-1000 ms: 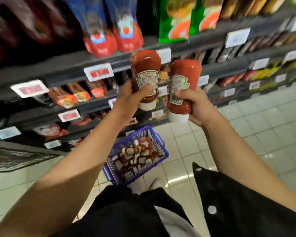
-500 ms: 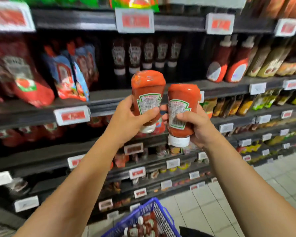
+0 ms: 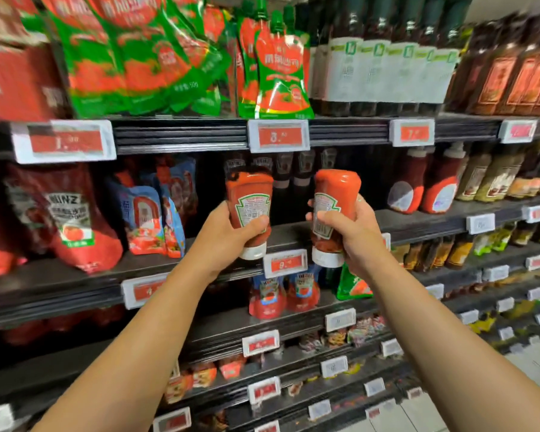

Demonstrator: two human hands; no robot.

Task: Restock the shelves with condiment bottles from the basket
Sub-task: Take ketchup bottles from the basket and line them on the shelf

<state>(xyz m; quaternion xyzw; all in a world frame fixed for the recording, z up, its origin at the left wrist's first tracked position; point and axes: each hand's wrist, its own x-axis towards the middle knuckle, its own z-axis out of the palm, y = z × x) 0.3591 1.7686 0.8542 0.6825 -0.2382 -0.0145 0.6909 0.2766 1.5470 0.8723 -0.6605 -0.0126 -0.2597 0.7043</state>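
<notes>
My left hand [image 3: 228, 241] grasps one bottle [image 3: 249, 207] and my right hand [image 3: 349, 235] grasps the other bottle [image 3: 332, 210], both cap down, so they can stand like that. I hold them just before the shelf [image 3: 418, 224], where a dark gap waits behind.

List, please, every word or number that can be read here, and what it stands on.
"HEINZ": large red pouch, left of the middle shelf.
"3.": price tag under the green pouches.
"1.": price tag, far left.
Held ketchup bottle labels, other tags: too blurred.
</notes>
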